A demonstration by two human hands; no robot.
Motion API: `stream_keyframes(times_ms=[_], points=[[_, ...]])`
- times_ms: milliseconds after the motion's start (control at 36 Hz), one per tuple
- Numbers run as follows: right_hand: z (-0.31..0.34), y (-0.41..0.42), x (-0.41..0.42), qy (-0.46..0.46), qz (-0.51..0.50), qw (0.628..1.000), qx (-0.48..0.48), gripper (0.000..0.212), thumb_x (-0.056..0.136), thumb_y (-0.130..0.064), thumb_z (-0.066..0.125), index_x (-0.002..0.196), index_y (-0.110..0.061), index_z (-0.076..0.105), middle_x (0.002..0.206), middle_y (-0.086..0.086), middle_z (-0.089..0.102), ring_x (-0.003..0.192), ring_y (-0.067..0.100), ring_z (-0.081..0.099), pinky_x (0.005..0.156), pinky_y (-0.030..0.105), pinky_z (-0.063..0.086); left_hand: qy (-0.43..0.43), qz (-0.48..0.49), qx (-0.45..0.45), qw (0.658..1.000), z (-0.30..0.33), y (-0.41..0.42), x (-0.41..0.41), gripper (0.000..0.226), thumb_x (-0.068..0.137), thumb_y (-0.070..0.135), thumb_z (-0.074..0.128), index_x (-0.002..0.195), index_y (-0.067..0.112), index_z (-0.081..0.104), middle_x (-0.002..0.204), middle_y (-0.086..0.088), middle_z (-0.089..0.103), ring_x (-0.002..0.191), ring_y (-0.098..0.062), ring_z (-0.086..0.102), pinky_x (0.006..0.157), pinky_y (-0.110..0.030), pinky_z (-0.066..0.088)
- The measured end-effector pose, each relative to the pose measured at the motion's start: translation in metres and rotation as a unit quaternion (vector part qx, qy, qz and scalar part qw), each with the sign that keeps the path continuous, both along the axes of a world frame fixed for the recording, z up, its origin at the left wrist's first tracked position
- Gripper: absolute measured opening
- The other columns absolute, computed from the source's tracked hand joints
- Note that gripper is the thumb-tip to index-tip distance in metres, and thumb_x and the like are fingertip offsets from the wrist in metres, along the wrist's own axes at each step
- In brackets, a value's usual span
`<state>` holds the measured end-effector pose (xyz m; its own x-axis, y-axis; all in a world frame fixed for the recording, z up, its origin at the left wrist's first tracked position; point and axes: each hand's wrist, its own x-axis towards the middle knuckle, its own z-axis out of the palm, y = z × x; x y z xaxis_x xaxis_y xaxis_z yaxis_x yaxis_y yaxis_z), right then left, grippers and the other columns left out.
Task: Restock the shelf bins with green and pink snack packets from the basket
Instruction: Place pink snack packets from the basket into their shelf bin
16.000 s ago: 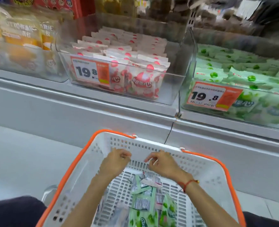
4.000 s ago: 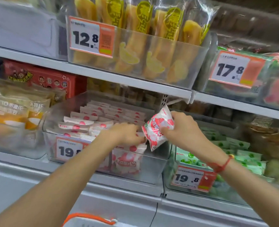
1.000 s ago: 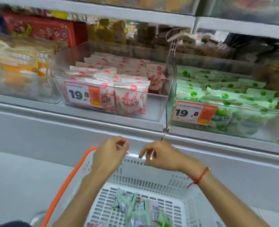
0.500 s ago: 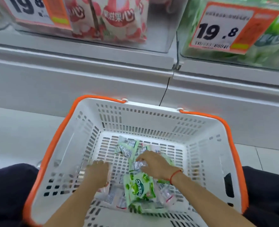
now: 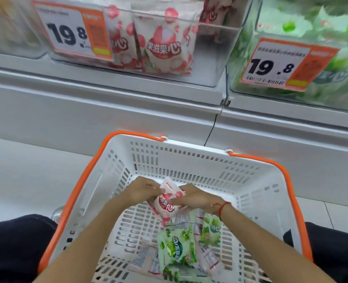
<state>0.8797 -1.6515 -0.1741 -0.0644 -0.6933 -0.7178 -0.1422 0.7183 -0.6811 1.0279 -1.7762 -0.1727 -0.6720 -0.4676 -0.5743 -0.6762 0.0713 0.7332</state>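
Both hands are meeting over the middle of the white basket [image 5: 260,180], which is showing slotted walls and an orange rim. The left hand [image 5: 142,190] is pinching the upper left edge of a pink snack packet [image 5: 167,203], fingers curled onto it. The right hand [image 5: 197,199] is gripping the same packet from the right, with a finger lying across its front; a red string is circling that wrist. The pink snack packet is looking white with pink-red fruit shapes and red characters across its face, tilted and lifted slightly above the basket floor, its lower end hanging toward the other packets.

Green snack packets [image 5: 177,250] are lying loosely piled on the basket floor below and to the right of the hands, some showing green fruit print, others lying back-side up with small print.

Beyond the basket a white shelf [image 5: 128,103] is running across the view. On it a clear bin [image 5: 216,48] is holding upright pink packets behind an orange and white price tag [image 5: 73,31] reading 19.8. Just beside it to the right, another clear bin [image 5: 236,64] is holding green packets, blurred, behind a second price tag [image 5: 279,64] with the same figure. Pale floor tiles [image 5: 26,176] are showing to the left of the basket, and dark clothing is filling both lower corners.
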Motion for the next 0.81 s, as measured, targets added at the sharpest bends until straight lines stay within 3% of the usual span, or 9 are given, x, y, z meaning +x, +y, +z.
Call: stream_keyframes(times_ms=[83, 194, 306, 361, 417, 500, 611, 722, 806], points=[[0.047, -0.008, -0.023, 0.047, 0.053, 0.997, -0.034, 0.033, 0.091, -0.021, 0.064, 0.117, -0.002, 0.06, 0.091, 0.003, 0.062, 0.076, 0.008, 0.06, 0.075, 0.023, 0.056, 0.023, -0.021, 0.029, 0.999, 0.044, -0.005, -0.015, 0.013, 0.085, 0.032, 0.07, 0.095, 0.023, 0.071, 0.096, 0.009, 0.07, 0.095, -0.007, 0.064, 0.076, -0.012, 0.045], [0.119, -0.019, -0.047, 0.093, 0.076, 0.99, -0.073, 0.016, 0.091, -0.025, 0.063, 0.101, -0.012, 0.061, 0.077, -0.006, 0.057, 0.069, 0.006, 0.057, 0.067, 0.019, 0.055, 0.049, -0.07, 0.024, 0.996, 0.102, -0.02, -0.022, 0.032, 0.082, 0.038, 0.072, 0.112, 0.032, 0.065, 0.111, 0.012, 0.068, 0.105, 0.001, 0.06, 0.092, -0.018, 0.045], [0.183, -0.026, -0.057, 0.109, 0.096, 0.984, -0.099, 0.019, 0.091, -0.024, 0.064, 0.104, -0.01, 0.062, 0.081, -0.002, 0.06, 0.068, 0.008, 0.058, 0.064, 0.018, 0.055, 0.125, -0.056, -0.017, 0.99, 0.154, -0.03, -0.027, 0.024, 0.081, 0.021, 0.075, 0.103, 0.023, 0.067, 0.093, 0.004, 0.072, 0.083, 0.004, 0.066, 0.069, -0.005, 0.045], [0.213, -0.028, -0.059, 0.152, 0.109, 0.975, -0.116, 0.013, 0.09, -0.025, 0.064, 0.093, -0.013, 0.063, 0.082, 0.0, 0.063, 0.069, 0.01, 0.059, 0.068, 0.021, 0.056, 0.172, -0.043, -0.033, 0.984, 0.175, -0.032, -0.029, 0.025, 0.077, 0.018, 0.078, 0.101, 0.018, 0.069, 0.087, 0.001, 0.073, 0.082, -0.002, 0.068, 0.072, -0.01, 0.048], [0.239, -0.03, -0.061, 0.231, 0.126, 0.955, -0.137, 0.022, 0.088, -0.032, 0.066, 0.088, -0.009, 0.066, 0.081, 0.003, 0.068, 0.07, 0.009, 0.059, 0.072, 0.026, 0.053, 0.224, -0.031, -0.053, 0.973, 0.195, -0.033, -0.032, 0.025, 0.072, 0.016, 0.08, 0.095, 0.014, 0.071, 0.079, 0.001, 0.073, 0.078, -0.007, 0.069, 0.072, -0.017, 0.052], [0.275, -0.029, -0.059, 0.299, 0.109, 0.933, -0.17, 0.04, 0.079, -0.044, 0.071, 0.089, -0.006, 0.068, 0.085, 0.009, 0.072, 0.072, 0.01, 0.059, 0.069, 0.028, 0.045, 0.31, -0.014, -0.068, 0.948, 0.225, -0.03, -0.039, 0.024, 0.067, 0.014, 0.08, 0.089, 0.012, 0.071, 0.076, -0.001, 0.073, 0.073, -0.008, 0.068, 0.069, -0.015, 0.05], [0.32, -0.024, -0.061, 0.343, 0.035, 0.904, -0.252, 0.036, 0.075, -0.035, 0.077, 0.082, -0.001, 0.068, 0.067, 0.01, 0.066, 0.062, 0.009, 0.052, 0.06, 0.027, 0.036, 0.418, 0.017, -0.103, 0.902, 0.271, -0.024, -0.047, 0.025, 0.068, 0.02, 0.076, 0.092, 0.015, 0.073, 0.086, 0.003, 0.076, 0.081, -0.004, 0.07, 0.07, -0.011, 0.05], [0.355, -0.024, -0.073, 0.37, -0.092, 0.859, -0.341, 0.029, 0.075, -0.031, 0.078, 0.08, -0.003, 0.072, 0.075, 0.014, 0.072, 0.061, 0.012, 0.059, 0.059, 0.027, 0.046, 0.462, 0.099, -0.249, 0.845, 0.298, -0.045, -0.064, 0.006, 0.084, 0.021, 0.07, 0.088, 0.025, 0.073, 0.088, 0.011, 0.074, 0.083, 0.002, 0.066, 0.073, -0.012, 0.049], [0.36, -0.038, -0.077, 0.371, -0.178, 0.813, -0.411, 0.013, 0.078, -0.021, 0.077, 0.083, -0.01, 0.072, 0.079, 0.009, 0.074, 0.071, 0.016, 0.069, 0.072, 0.036, 0.056, 0.31, 0.054, -0.463, 0.828, 0.303, -0.071, -0.086, 0.022, 0.083, 0.042, 0.067, 0.103, 0.034, 0.069, 0.108, 0.016, 0.068, 0.105, -0.004, 0.059, 0.09, -0.028, 0.047]])
